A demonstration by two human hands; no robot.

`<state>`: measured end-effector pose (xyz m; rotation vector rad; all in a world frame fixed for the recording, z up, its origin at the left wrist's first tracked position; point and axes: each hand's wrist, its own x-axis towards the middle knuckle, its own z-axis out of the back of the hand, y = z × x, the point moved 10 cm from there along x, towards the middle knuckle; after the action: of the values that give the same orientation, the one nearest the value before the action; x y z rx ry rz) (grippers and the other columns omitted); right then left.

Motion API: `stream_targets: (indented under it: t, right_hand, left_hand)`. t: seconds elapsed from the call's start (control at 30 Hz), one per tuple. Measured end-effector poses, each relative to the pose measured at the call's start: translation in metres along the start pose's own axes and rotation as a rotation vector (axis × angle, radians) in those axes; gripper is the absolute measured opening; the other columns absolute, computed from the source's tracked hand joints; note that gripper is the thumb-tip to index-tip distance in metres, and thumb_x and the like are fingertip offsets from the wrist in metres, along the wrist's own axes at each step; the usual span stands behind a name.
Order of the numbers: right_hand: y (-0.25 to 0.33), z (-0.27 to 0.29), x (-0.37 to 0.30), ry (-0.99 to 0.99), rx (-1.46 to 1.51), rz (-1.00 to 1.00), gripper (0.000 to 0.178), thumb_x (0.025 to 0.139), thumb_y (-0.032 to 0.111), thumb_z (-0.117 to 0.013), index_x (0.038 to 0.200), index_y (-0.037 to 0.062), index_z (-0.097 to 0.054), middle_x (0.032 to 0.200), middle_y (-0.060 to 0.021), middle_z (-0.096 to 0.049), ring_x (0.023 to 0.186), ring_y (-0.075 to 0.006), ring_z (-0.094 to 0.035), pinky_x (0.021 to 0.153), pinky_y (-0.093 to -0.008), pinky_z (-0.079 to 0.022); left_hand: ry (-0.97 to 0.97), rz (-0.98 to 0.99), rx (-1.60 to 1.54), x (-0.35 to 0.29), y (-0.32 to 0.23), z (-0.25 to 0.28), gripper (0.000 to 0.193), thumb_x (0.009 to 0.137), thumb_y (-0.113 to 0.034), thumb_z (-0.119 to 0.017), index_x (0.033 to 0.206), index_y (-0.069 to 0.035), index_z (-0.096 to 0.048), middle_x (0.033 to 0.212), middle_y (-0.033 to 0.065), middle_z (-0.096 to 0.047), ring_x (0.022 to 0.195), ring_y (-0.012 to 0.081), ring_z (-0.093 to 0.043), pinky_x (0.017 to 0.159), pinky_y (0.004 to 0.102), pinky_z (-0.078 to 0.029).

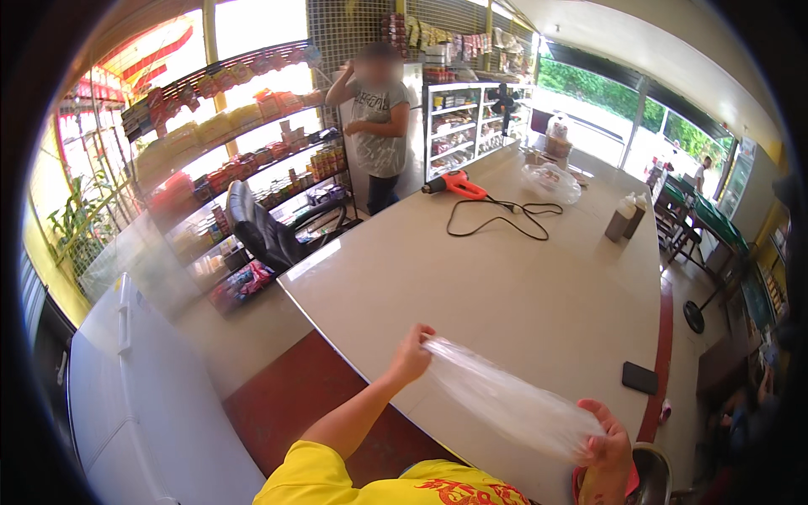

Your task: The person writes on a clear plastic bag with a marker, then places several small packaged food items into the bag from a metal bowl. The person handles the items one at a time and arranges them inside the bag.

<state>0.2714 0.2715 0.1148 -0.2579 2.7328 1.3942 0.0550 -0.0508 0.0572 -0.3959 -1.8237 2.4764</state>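
A long strip of clear plastic film point(509, 400) stretches between my two hands, slanting down from left to right over the near end of the table. My left hand point(411, 355) pinches its far left end near the table's left edge. At the other end, my right hand point(608, 433) grips the film with the fingers curled round it. The film looks thin, creased and see-through. Whether it is a bag or a loose sheet I cannot tell. Beneath my right wrist, a metal bowl point(653, 473) and something red show in part.
On the long beige table point(379, 278) lie an orange heat gun point(459, 185) with a black cord, a plastic bag point(551, 183), two sauce bottles point(624, 217) and a black phone point(640, 378). A person point(379, 122) stands by the shelves. A white chest freezer point(160, 404) is at left.
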Motion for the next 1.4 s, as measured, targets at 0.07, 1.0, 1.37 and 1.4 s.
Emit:
stream_targets:
  t: [0.07,1.0,1.37,1.4]
  right_hand:
    - [0.011,-0.004,-0.006,0.027,-0.109,0.142,0.038,0.073,0.000,-0.073,0.107,0.0038,-0.058,0.067,-0.0095,-0.060,0.056,-0.0168,-0.056,0.046,-0.0297,-0.041]
    - [0.015,-0.007,-0.021,-0.853,-1.910,0.831,0.066,0.076,0.014,-0.069,0.138,0.0218,-0.048,0.131,-0.0194,-0.046,0.116,-0.0363,-0.049,0.096,-0.0446,-0.041]
    - [-0.145,0.017,0.034,0.009,-1.844,-0.302,0.069,0.070,0.038,-0.078,0.134,0.0256,-0.055,0.151,-0.0096,-0.033,0.136,-0.0376,-0.031,0.109,-0.0607,-0.022]
    - [-0.145,0.017,0.034,0.012,-1.856,-0.253,0.066,0.072,0.035,-0.076,0.134,0.0246,-0.055,0.149,-0.0099,-0.036,0.135,-0.0373,-0.033,0.109,-0.0587,-0.024]
  left_hand:
    - [0.011,0.198,-0.613,0.006,0.022,-0.008,0.036,0.090,-0.007,-0.053,0.124,-0.001,-0.049,0.111,0.0123,-0.060,0.103,0.0257,-0.060,0.090,0.0359,-0.049]
    - [0.344,-0.317,0.690,-0.014,-0.005,-0.112,0.079,0.072,-0.005,-0.067,0.141,0.000,-0.030,0.138,0.0220,-0.040,0.128,0.0399,-0.040,0.105,0.0432,-0.038]
    - [0.390,-0.412,0.777,-0.024,-0.008,-0.143,0.089,0.065,-0.009,-0.075,0.140,0.002,-0.029,0.138,0.0227,-0.038,0.121,0.0414,-0.048,0.097,0.0444,-0.046]
    - [0.388,-0.388,0.775,-0.024,-0.006,-0.143,0.088,0.065,-0.009,-0.075,0.139,0.001,-0.029,0.138,0.0225,-0.038,0.120,0.0414,-0.048,0.097,0.0447,-0.045]
